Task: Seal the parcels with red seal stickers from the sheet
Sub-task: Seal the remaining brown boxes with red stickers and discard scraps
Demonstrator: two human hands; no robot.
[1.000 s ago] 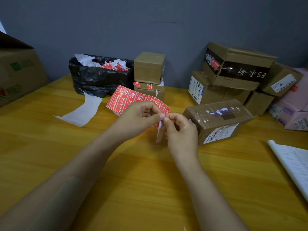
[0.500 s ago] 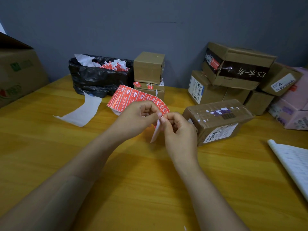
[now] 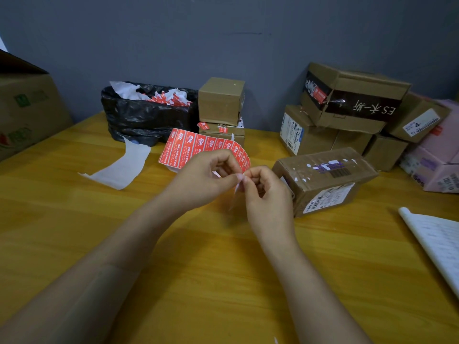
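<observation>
My left hand pinches the near end of a sheet of red seal stickers, which curves up and away to the left over the table. My right hand pinches the same end of the sheet, fingertip to fingertip with the left; a pale strip hangs down between the hands. A brown parcel with a barcode label lies on the wooden table just right of my right hand. Two stacked brown parcels stand behind the sheet; the lower one carries red stickers.
A black bag with scrap backing paper sits at back left, a white backing strip lying before it. More parcels pile up at back right, pink ones beyond. A large carton stands far left; white paper lies at right.
The hands have shifted slightly left and away, still pinching the end of the sheet. The pale hanging strip has swung a little to the left.
</observation>
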